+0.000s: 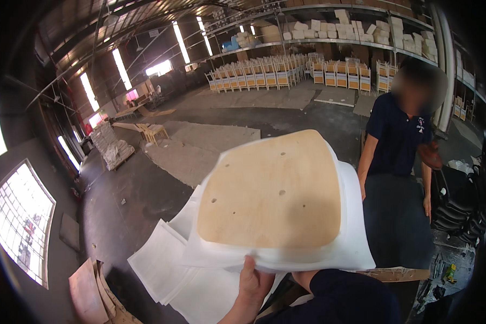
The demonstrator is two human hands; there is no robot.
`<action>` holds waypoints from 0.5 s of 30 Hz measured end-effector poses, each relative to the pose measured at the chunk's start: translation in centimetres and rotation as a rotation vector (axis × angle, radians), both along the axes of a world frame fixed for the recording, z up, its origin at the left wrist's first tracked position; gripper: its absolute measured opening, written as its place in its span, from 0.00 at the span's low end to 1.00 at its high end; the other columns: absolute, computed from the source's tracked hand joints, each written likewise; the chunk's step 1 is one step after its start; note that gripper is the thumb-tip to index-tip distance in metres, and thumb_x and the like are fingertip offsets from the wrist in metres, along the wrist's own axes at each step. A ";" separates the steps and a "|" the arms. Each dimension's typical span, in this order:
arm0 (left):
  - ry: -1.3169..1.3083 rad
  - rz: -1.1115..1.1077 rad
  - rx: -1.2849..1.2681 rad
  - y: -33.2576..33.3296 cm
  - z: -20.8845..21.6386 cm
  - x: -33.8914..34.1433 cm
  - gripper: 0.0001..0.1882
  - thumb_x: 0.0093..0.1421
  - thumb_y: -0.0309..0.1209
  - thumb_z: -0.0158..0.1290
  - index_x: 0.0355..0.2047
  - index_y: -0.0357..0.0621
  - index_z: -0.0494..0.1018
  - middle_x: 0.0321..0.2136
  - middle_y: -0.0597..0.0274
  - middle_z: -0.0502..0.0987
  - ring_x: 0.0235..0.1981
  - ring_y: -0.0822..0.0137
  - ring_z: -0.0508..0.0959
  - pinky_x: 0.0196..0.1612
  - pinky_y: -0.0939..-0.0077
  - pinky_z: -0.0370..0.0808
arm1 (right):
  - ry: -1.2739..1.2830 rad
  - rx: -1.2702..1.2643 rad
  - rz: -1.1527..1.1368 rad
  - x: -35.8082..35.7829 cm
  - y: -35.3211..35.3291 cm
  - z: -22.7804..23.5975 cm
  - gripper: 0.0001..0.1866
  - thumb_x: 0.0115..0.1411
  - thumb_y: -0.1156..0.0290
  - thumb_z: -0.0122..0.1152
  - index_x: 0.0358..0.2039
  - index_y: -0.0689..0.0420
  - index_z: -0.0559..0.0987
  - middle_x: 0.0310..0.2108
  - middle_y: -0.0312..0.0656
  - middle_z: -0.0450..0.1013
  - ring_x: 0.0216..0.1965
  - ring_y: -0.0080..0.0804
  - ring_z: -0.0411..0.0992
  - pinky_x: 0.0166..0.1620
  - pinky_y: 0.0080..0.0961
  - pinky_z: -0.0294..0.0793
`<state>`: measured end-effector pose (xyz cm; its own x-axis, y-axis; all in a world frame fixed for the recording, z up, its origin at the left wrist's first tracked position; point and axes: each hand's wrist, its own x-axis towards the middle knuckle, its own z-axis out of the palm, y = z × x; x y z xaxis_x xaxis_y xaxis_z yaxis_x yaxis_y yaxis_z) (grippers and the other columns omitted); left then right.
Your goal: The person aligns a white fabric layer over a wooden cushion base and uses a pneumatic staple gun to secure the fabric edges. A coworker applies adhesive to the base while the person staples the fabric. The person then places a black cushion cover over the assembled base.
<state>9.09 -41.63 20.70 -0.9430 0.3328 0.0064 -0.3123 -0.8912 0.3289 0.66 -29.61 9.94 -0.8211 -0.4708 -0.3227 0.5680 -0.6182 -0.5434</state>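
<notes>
A pale plywood seat panel (270,194) with rounded corners and several small holes lies on a white sheet (356,243), whose edges stick out around it. Its near edge is pinched by my left hand (255,281), thumb on the near side and fingers out of sight underneath. My right hand (304,277) reaches under the near edge; only a bit of it shows past the dark sleeve, and its fingers are hidden. Below and left of the panel, more white sheets (164,259) lie in a loose, fanned pile.
A person (397,135) in a dark shirt stands at the right, beside a dark flat surface (397,221) and stacked black seat pads (453,200). Bent wooden panels (89,291) stand at lower left. Rows of chairs (259,73) and a loaded rack (356,32) fill the back.
</notes>
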 end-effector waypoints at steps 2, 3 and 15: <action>-0.142 0.076 -0.249 0.5 3.2 -2.9 0.27 0.72 0.36 0.60 0.68 0.39 0.71 0.60 0.51 0.81 0.63 0.46 0.79 0.70 0.43 0.74 | 0.042 0.005 0.011 0.3 0.4 1.4 0.43 0.65 0.41 0.58 0.75 0.52 0.65 0.60 0.56 0.76 0.50 0.55 0.81 0.54 0.62 0.80; -0.226 0.107 -0.369 0.7 3.9 -4.2 0.29 0.72 0.34 0.59 0.69 0.37 0.70 0.61 0.49 0.81 0.63 0.45 0.79 0.70 0.44 0.74 | 0.064 0.021 0.011 0.4 1.1 1.9 0.43 0.65 0.42 0.58 0.74 0.53 0.65 0.60 0.56 0.77 0.50 0.55 0.82 0.55 0.61 0.80; 0.353 0.032 -0.056 -13.0 5.3 -13.3 0.39 0.77 0.55 0.45 0.76 0.37 0.63 0.72 0.43 0.71 0.68 0.42 0.75 0.73 0.45 0.71 | 0.298 0.111 -0.085 3.4 12.8 13.7 0.39 0.66 0.53 0.63 0.72 0.59 0.69 0.60 0.57 0.78 0.51 0.50 0.83 0.57 0.53 0.82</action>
<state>-4.23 -54.67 26.00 -0.8956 0.3127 0.3164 -0.1431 -0.8759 0.4607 4.05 -16.80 23.68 -0.9221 -0.3716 -0.1081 0.3227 -0.5840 -0.7448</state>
